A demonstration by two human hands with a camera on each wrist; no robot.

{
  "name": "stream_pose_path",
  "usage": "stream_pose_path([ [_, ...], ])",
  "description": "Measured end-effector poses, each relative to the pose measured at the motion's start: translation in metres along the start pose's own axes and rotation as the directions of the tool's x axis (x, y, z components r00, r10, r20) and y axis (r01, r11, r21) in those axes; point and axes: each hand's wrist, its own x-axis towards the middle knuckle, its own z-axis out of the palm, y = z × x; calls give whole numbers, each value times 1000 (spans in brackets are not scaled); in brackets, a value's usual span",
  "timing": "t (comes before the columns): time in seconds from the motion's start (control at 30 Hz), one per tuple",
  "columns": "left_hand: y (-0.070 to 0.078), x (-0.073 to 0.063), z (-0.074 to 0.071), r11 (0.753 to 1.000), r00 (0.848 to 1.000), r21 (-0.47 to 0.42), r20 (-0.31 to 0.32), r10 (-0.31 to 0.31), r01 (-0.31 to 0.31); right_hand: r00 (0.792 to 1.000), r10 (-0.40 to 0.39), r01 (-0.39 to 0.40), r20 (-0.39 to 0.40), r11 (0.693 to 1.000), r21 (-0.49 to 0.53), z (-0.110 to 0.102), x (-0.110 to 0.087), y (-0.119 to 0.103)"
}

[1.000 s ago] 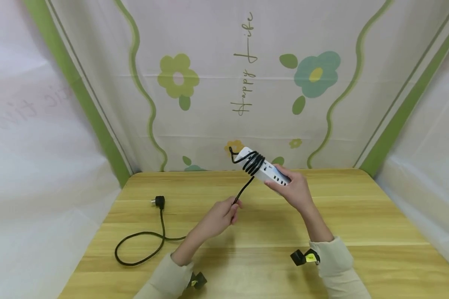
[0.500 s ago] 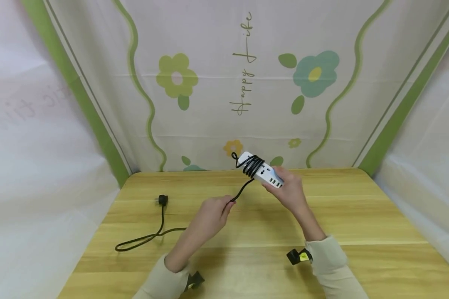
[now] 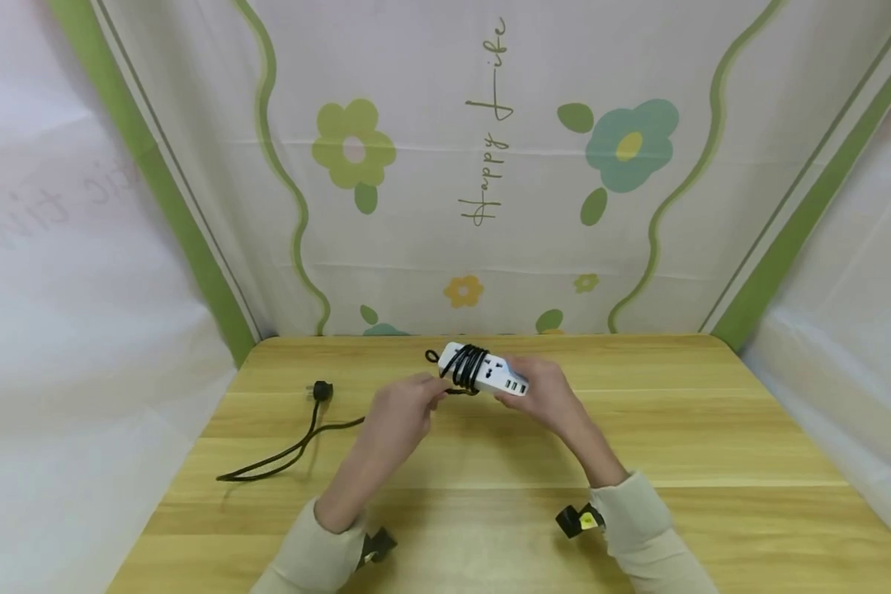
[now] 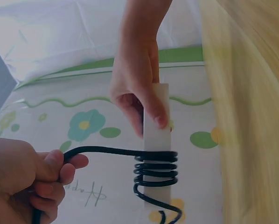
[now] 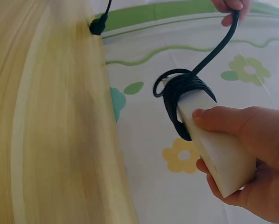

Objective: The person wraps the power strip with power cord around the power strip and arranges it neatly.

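A white power strip (image 3: 501,376) with sockets and USB ports is held up over the table, its near end gripped by my right hand (image 3: 545,396). Several turns of black cable (image 4: 156,167) wrap round its far half, and a small loop sticks out past that end. My left hand (image 3: 404,408) pinches the cable just left of the strip; in the left wrist view the stretch between hand and coils is taut. Behind the left hand the cable trails to a loop and a black plug (image 3: 322,391) at the table's left.
The wooden table (image 3: 490,528) spans the lower part of the head view. Behind it hangs a pale curtain (image 3: 416,239) with printed flowers and lettering, and white sheets stand on both sides. Each sleeve cuff carries a small black camera.
The power strip has come down and left in my right hand, tilting flatter. My left hand has moved up, close beside the coils. The trailing cable loop has narrowed.
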Motion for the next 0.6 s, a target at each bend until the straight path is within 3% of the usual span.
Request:
stream_pose_path([
  [0.13, -9, 0, -5, 999, 998, 26, -50, 23, -22, 994, -22, 19, 108, 1000, 25, 2, -1, -12],
  [0.3, -21, 1, -9, 993, 989, 19, -91, 120, -119, 971, -99, 98, 219, 995, 16, -1, -6, -24],
  [0.4, -27, 3, -10, 981, 978, 14, -84, 193, -192, 939, -179, 179, 294, 983, 27, -4, -9, -28],
  [0.6, -38, 5, -8, 955, 955, -30, -41, 295, -296, 851, -311, 280, 423, 950, 135, -13, -14, -35],
])
